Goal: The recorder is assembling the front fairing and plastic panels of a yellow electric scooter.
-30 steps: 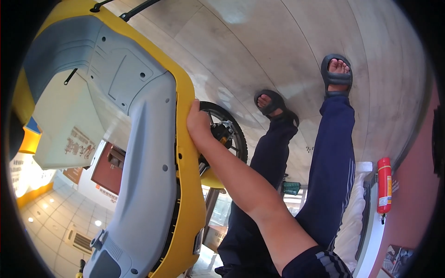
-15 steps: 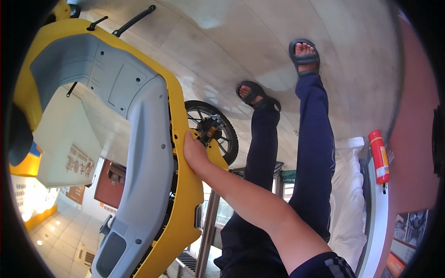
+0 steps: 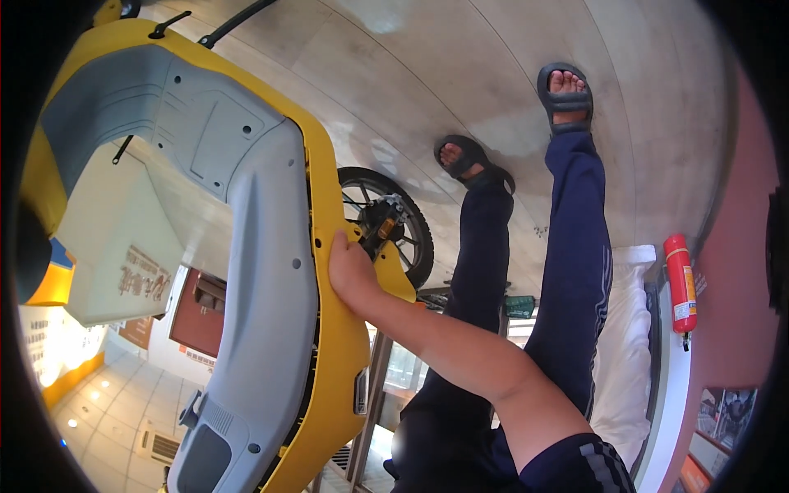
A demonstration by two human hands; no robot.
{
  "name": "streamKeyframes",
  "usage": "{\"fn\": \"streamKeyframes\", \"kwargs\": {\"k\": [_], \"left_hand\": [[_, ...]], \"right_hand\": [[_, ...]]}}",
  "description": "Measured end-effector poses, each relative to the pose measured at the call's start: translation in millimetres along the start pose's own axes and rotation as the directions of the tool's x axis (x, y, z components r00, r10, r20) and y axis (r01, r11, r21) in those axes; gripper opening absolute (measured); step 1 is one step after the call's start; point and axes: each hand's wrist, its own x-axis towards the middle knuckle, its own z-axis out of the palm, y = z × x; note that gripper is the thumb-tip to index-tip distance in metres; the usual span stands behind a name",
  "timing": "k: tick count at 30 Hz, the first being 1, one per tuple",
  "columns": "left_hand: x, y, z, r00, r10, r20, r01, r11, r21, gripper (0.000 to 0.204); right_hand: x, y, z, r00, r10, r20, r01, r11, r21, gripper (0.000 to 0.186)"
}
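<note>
A yellow electric scooter (image 3: pixel 316 156) fills the left side of the view, with a grey inner leg shield (image 3: pixel 267 246). A dark gap with small tabs runs between the leg shield and the yellow front panel (image 3: pixel 329 386). My right hand (image 3: pixel 355 275) is closed on the edge of this yellow panel, close to the front wheel (image 3: pixel 419 230). Some of its fingers are hidden against the panel. Beside the hand are the dark fork and an orange reflector (image 3: pixel 385 230). My left hand is not in view.
My feet in black sandals (image 3: pixel 567 103) stand on the pale tiled floor (image 3: pixel 493 57). A red fire extinguisher (image 3: pixel 680 283) is at the right by a reddish wall (image 3: pixel 744 246). White cloth (image 3: pixel 625 353) hangs near it. A black stand or lever (image 3: pixel 234 25) sticks out from the scooter.
The whole view has shifted slightly, so the scooter, legs and extinguisher sit a little farther right. My right hand keeps its place on the yellow panel.
</note>
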Motion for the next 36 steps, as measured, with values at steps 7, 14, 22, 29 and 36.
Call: {"fn": "streamKeyframes", "kwargs": {"k": [7,14,22,29,36], "left_hand": [[5,7,3,0.999,0.041,0.018,-0.041,0.999,-0.006,0.033],[-2,12,2,1.000,-0.012,0.007,0.012,0.999,0.043,0.033],[3,1,-9,0.996,0.018,0.091,0.004,0.972,-0.233,0.043],[-12,-15,-16,0.996,-0.018,0.085,0.038,0.971,-0.236,0.028],[-10,-19,-31,0.999,0.022,-0.039,-0.036,0.906,-0.421,0.023]], "right_hand": [[-7,-13,-1,0.998,-0.046,-0.042,0.047,0.999,0.009,0.063],[-5,-3,1,0.996,-0.054,-0.075,0.056,0.998,0.026,0.063],[-5,4,-2,0.987,-0.143,-0.072,0.141,0.990,-0.026,0.058],[-53,39,-11,0.948,-0.305,-0.089,0.289,0.944,-0.158,0.049],[-114,48,-125,0.756,-0.647,0.103,0.347,0.262,-0.900,0.026]]}}
